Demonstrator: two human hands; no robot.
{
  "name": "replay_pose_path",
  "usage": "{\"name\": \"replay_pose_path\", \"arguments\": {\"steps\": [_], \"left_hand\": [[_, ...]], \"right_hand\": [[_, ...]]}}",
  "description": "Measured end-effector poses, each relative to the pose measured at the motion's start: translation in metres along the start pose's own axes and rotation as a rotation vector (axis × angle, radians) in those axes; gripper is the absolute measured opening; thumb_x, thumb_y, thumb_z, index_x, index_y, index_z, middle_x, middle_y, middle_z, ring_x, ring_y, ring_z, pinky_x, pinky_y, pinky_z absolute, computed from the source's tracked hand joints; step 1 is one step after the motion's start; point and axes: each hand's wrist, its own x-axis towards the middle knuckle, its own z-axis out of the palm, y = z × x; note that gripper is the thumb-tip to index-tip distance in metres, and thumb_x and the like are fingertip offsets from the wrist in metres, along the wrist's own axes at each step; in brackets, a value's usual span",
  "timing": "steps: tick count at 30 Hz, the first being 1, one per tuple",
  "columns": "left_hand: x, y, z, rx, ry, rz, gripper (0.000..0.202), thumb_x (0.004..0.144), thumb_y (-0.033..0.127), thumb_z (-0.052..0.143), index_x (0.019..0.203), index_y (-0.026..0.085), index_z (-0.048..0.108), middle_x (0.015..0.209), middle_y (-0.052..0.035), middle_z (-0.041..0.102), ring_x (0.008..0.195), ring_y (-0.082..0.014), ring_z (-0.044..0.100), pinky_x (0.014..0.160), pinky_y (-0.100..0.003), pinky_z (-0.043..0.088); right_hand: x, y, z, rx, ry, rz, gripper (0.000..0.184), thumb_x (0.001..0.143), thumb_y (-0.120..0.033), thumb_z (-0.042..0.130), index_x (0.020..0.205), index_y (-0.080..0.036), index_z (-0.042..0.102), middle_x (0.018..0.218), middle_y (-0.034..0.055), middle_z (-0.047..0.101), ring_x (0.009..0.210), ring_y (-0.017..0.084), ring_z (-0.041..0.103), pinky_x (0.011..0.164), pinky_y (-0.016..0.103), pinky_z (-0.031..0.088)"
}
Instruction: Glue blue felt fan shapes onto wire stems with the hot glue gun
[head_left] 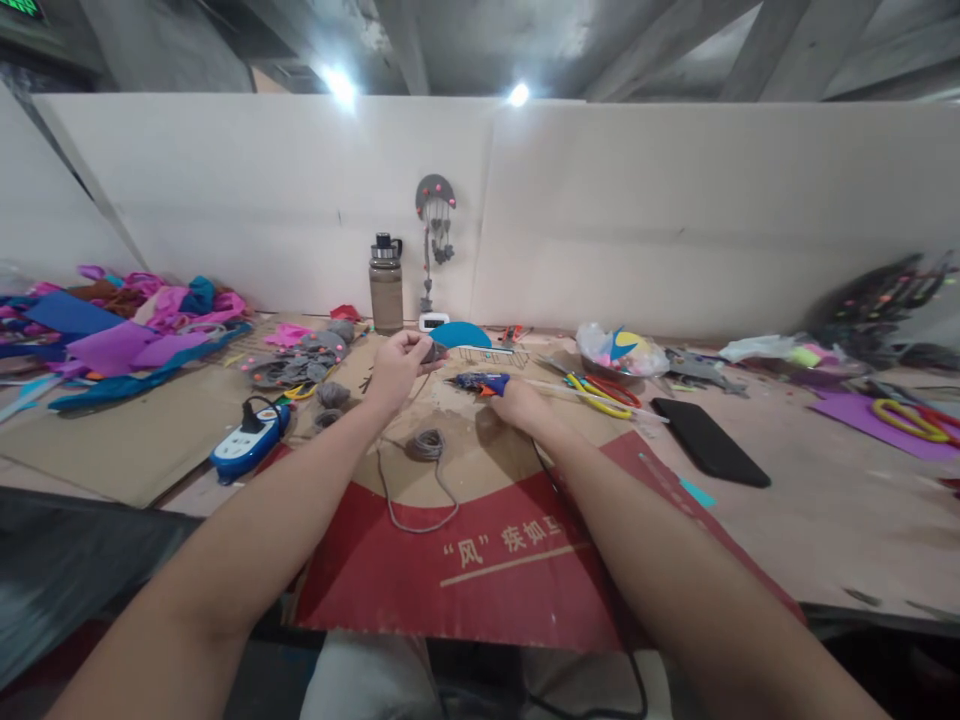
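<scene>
My left hand [397,372] is closed in a pinch on a small grey piece [433,352], which looks like felt; its exact shape is too small to tell. Wrapped around the handle of a blue glue gun [484,383] is my right hand [517,402]. The gun's nozzle points left, toward the grey piece but apart from it. A clear glue stick trails out of its back, and a black cord runs down past my right forearm. Below the hands, a coil of grey cord [426,446] lies on a red and brown cardboard sheet [525,560], one loop hanging toward me.
Left are a blue-and-white power strip [250,440], grey yarn balls [332,395] and heaped felt scraps [135,345]. A bottle [386,290] stands by the wall, beside a hanging grey moon ornament [436,195]. Right lie yellow-handled scissors [596,395] and a black phone [709,442].
</scene>
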Motion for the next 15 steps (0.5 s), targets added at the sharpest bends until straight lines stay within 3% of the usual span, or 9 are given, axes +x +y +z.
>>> {"name": "replay_pose_path", "arguments": {"steps": [4, 7, 11, 15], "left_hand": [[0.000, 0.002, -0.002, -0.024, 0.021, 0.000, 0.019, 0.075, 0.028, 0.065, 0.076, 0.013, 0.053, 0.073, -0.0052, 0.066, 0.070, -0.0158, 0.067, 0.072, -0.035, 0.056], [0.002, 0.004, -0.006, -0.054, 0.058, -0.002, 0.019, 0.075, 0.027, 0.065, 0.075, 0.013, 0.053, 0.073, -0.0059, 0.066, 0.070, -0.0165, 0.068, 0.072, -0.036, 0.056], [0.004, 0.004, -0.009, -0.073, 0.081, 0.003, 0.018, 0.076, 0.027, 0.064, 0.075, 0.013, 0.054, 0.074, -0.0073, 0.067, 0.069, -0.0165, 0.068, 0.070, -0.034, 0.056], [0.006, 0.001, -0.011, -0.091, 0.096, -0.014, 0.018, 0.075, 0.027, 0.065, 0.075, 0.013, 0.053, 0.073, -0.0073, 0.067, 0.069, -0.0161, 0.068, 0.071, -0.034, 0.056]], "right_hand": [[0.007, 0.005, -0.008, 0.136, 0.102, 0.085, 0.025, 0.069, -0.024, 0.053, 0.093, -0.015, 0.059, 0.080, 0.0134, 0.065, 0.069, 0.023, 0.060, 0.060, 0.032, 0.044], [0.009, 0.004, -0.019, 0.269, 0.291, 0.142, 0.034, 0.070, -0.027, 0.052, 0.101, -0.013, 0.053, 0.086, 0.0124, 0.063, 0.073, 0.022, 0.058, 0.066, 0.033, 0.044], [0.006, -0.003, -0.037, 0.460, 0.530, 0.087, 0.033, 0.072, -0.026, 0.047, 0.103, -0.014, 0.048, 0.093, 0.0101, 0.060, 0.080, 0.020, 0.055, 0.075, 0.031, 0.043], [0.000, -0.011, -0.044, 0.606, 0.455, 0.032, 0.026, 0.077, -0.035, 0.043, 0.096, -0.018, 0.047, 0.088, 0.0062, 0.057, 0.077, 0.018, 0.053, 0.070, 0.030, 0.044]]}}
